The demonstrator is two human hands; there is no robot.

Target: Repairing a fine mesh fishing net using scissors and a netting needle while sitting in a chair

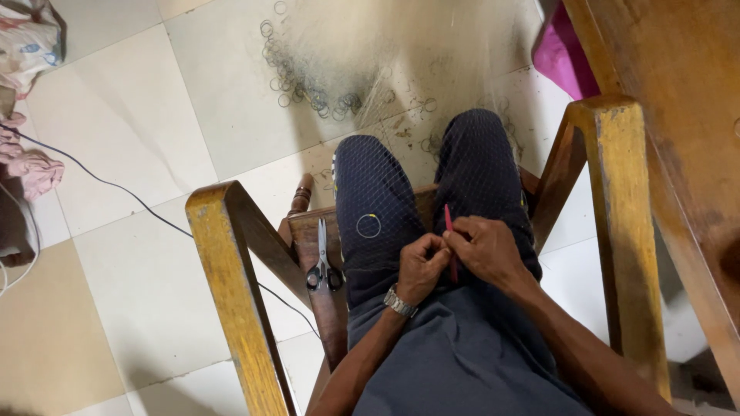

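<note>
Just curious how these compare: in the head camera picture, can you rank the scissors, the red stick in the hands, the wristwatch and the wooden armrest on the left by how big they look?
1. Wooden armrest
2. Scissors, red stick: similar length, stick partly hidden
3. Wristwatch

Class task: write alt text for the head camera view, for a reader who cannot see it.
Seen from above, a seated person's left hand and right hand pinch a fine net on their lap, the right holding a red needle. Scissors lie on the wooden chair beside the left thigh, and the net trails onto the tiled floor.
</note>
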